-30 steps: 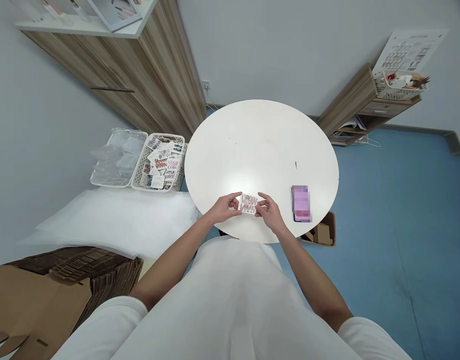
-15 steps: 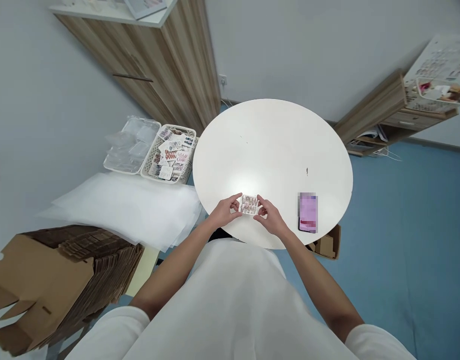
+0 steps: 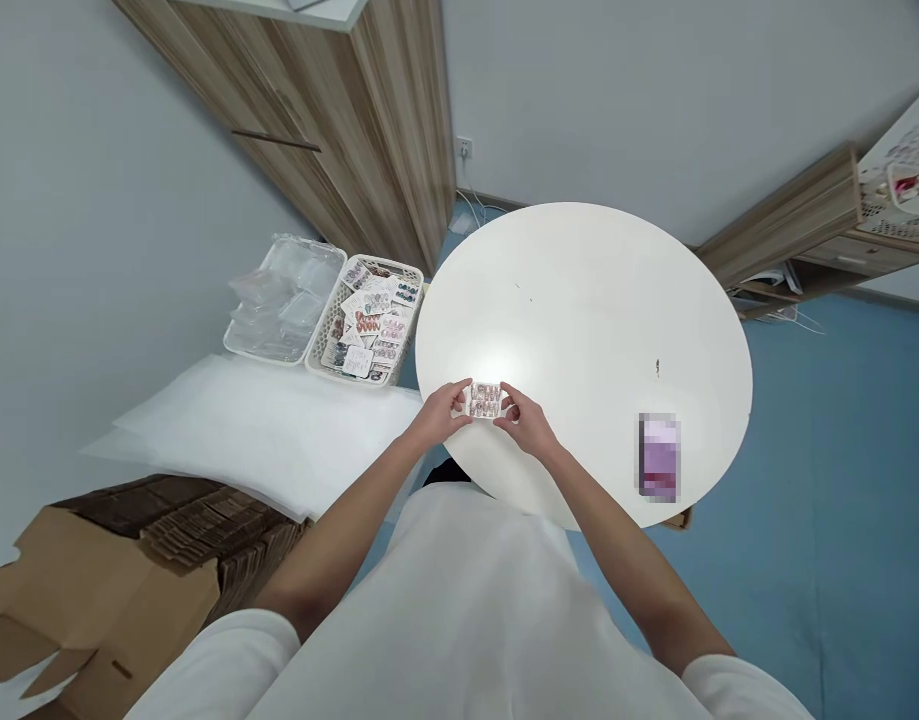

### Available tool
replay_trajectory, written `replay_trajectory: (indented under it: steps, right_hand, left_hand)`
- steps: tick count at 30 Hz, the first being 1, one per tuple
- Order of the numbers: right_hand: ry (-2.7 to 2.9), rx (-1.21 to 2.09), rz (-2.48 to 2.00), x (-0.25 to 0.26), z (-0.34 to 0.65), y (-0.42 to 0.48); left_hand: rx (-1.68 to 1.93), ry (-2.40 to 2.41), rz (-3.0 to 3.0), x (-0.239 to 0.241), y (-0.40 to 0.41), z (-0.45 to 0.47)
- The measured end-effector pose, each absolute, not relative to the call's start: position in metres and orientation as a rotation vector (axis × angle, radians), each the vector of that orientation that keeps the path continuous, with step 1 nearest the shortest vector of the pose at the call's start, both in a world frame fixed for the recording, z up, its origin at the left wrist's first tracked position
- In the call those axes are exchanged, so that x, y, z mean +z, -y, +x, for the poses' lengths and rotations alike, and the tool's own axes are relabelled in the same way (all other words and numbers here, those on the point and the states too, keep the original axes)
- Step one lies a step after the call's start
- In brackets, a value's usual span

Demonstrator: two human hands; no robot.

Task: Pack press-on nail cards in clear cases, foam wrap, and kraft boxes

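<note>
Pinching nail card (image 3: 485, 399) – left hand (image 3: 438, 417) | right hand (image 3: 527, 427) – forearms converging

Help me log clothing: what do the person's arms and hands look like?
The left sleeve and right sleeve are short and white, ending above the elbows. The left hand and right hand are ungloved; no watch or bracelet shows.

**Round white surface**

The surface (image 3: 579, 290) is round and white. A phone (image 3: 659, 457) lies flat near its right edge, its face blurred. A small dark speck (image 3: 658, 368) sits beyond the phone, apart from it.
</note>
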State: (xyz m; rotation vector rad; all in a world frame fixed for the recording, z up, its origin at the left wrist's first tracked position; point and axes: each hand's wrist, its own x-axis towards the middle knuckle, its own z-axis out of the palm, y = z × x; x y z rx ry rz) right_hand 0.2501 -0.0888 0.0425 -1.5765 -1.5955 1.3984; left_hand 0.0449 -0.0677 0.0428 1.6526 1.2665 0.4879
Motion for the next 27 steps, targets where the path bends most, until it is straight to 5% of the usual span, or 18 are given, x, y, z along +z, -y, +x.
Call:
replay_trajectory:
  steps: [12,27]
  right_hand:
    - [1.551,1.444,-1.763,-0.001,0.187,0.021]
    - [1.459,1.264,-1.96,-0.014,0.165,0.026]
  left_hand:
    - [0.304,-1.34,1.682,-0.012,-0.004,-0.001]
    - [0.272,-1.507,1.623,-0.014,0.0,0.003]
